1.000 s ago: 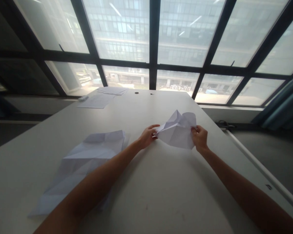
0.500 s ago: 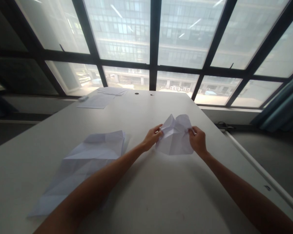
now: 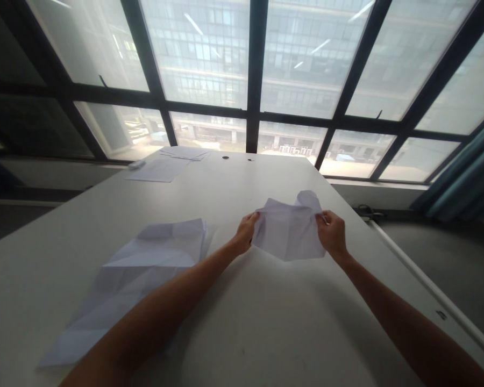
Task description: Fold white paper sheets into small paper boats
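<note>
A creased white sheet of paper [image 3: 288,228] hangs a little above the white table [image 3: 266,322], stretched between both hands. My left hand [image 3: 245,234] pinches its left edge, fingers closed on the paper. At the right edge my right hand [image 3: 331,234] grips it the same way. The sheet's top right corner curls over. A second, larger creased sheet [image 3: 133,274] lies flat on the table to the left, partly under my left forearm.
Several flat papers [image 3: 161,166] lie at the table's far left corner, with a small pale object [image 3: 136,164] beside them. Two dark round holes [image 3: 226,157] sit near the far edge. Large windows stand behind the table. A blue curtain [image 3: 463,188] hangs at the right.
The paper between my hands has been pulled flatter and wider; its raised folds have opened out. Both hands stayed in much the same place.
</note>
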Action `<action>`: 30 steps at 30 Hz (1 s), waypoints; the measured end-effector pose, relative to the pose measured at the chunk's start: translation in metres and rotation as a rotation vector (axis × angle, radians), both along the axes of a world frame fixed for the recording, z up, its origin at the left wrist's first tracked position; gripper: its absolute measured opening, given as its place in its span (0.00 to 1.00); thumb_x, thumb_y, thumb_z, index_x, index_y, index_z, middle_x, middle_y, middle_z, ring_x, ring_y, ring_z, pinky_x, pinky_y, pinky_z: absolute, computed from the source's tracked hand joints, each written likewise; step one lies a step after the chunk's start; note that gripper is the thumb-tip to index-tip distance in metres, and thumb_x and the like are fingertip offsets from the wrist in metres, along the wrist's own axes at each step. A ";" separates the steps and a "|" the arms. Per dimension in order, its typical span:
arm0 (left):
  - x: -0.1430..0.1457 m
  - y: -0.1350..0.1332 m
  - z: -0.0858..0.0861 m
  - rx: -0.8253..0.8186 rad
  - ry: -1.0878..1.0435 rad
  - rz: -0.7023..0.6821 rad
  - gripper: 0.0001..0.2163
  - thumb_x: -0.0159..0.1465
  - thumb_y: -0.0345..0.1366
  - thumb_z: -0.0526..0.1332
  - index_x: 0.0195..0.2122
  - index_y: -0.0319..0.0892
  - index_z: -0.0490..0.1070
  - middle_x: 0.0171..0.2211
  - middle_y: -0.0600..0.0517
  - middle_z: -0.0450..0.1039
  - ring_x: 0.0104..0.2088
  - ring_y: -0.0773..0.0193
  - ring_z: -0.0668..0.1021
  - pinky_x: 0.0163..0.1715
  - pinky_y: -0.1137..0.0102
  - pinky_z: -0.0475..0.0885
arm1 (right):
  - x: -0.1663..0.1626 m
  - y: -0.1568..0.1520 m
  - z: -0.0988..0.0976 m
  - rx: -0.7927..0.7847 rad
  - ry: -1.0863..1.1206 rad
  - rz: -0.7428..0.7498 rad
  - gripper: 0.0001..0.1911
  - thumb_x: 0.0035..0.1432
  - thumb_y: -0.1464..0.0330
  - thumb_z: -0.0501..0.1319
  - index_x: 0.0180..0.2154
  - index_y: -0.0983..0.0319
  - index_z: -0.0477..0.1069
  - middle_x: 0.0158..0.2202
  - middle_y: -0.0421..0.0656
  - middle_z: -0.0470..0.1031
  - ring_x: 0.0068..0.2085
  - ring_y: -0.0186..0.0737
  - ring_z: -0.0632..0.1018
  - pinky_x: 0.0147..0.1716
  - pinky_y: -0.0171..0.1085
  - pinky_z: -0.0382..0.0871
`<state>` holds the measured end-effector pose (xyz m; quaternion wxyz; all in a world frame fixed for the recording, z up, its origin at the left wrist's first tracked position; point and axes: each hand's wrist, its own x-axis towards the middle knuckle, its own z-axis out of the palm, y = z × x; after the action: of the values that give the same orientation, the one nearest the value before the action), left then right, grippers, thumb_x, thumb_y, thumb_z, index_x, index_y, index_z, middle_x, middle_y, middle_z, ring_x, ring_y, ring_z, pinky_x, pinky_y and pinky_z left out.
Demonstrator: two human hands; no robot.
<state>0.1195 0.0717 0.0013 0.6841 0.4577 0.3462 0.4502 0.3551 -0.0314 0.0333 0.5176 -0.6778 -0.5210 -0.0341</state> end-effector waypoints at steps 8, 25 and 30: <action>-0.009 0.001 0.009 0.017 -0.066 -0.336 0.19 0.53 0.44 0.73 0.40 0.37 0.76 0.35 0.45 0.78 0.31 0.61 0.78 0.32 0.68 0.73 | 0.001 -0.006 0.008 -0.175 -0.095 0.244 0.14 0.60 0.60 0.58 0.29 0.62 0.73 0.26 0.41 0.76 0.29 0.39 0.73 0.30 0.36 0.62; -0.016 -0.002 0.011 0.842 0.659 0.250 0.27 0.60 0.27 0.60 0.62 0.45 0.63 0.61 0.40 0.61 0.59 0.45 0.66 0.59 0.54 0.59 | 0.028 -0.024 -0.033 -0.266 0.076 -0.129 0.19 0.52 0.63 0.55 0.42 0.66 0.74 0.30 0.51 0.78 0.28 0.48 0.76 0.28 0.41 0.67; 0.000 -0.049 0.004 0.854 0.870 -0.144 0.11 0.65 0.40 0.60 0.46 0.44 0.74 0.55 0.37 0.68 0.62 0.34 0.62 0.62 0.42 0.46 | 0.002 -0.056 -0.051 -0.263 0.045 -0.069 0.33 0.48 0.68 0.56 0.58 0.65 0.65 0.35 0.50 0.79 0.28 0.47 0.77 0.31 0.43 0.72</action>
<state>0.1198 0.0230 0.0052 0.2650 0.8553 0.3511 0.2736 0.3572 -0.0876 -0.0177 0.4345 -0.7579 -0.4856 0.0318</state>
